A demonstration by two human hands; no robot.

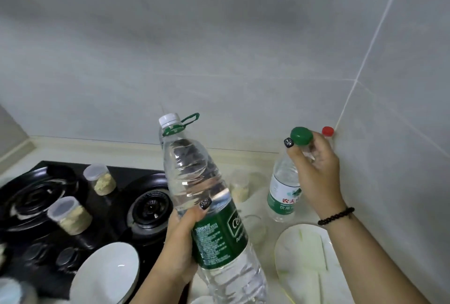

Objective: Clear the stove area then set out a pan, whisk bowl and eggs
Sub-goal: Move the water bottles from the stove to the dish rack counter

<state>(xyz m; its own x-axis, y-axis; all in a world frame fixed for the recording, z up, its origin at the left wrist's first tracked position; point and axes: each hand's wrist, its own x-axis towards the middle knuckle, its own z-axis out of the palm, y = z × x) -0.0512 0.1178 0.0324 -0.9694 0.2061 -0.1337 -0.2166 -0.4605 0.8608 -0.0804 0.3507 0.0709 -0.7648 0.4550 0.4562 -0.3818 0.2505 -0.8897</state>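
The person's left hand (181,242) is gripping a large clear water bottle (207,196) around its green label, fingers curled round the body, holding it tilted in the air above the desk (258,196) just right of the stove (80,211). The bottle is carrying a white cap and a green loop at its neck. The right hand (316,169) is pinching a smaller water bottle (283,189) near its green cap, fingers wrapped about the neck, close to the wall corner; whether its base is touching the desk cannot be told. A red-capped bottle (328,131) is showing just behind that hand. A black bead bracelet (336,216) is sitting on the right wrist.

On the black stove, two small lidded jars (99,179) holding pale contents are standing between the burners. A white bowl (107,274) is resting at the stove's near edge. A white plate (304,260) with pale green strips is lying on the desk below the right arm, and a blurred glass (254,228) is standing between the plate and the big bottle.
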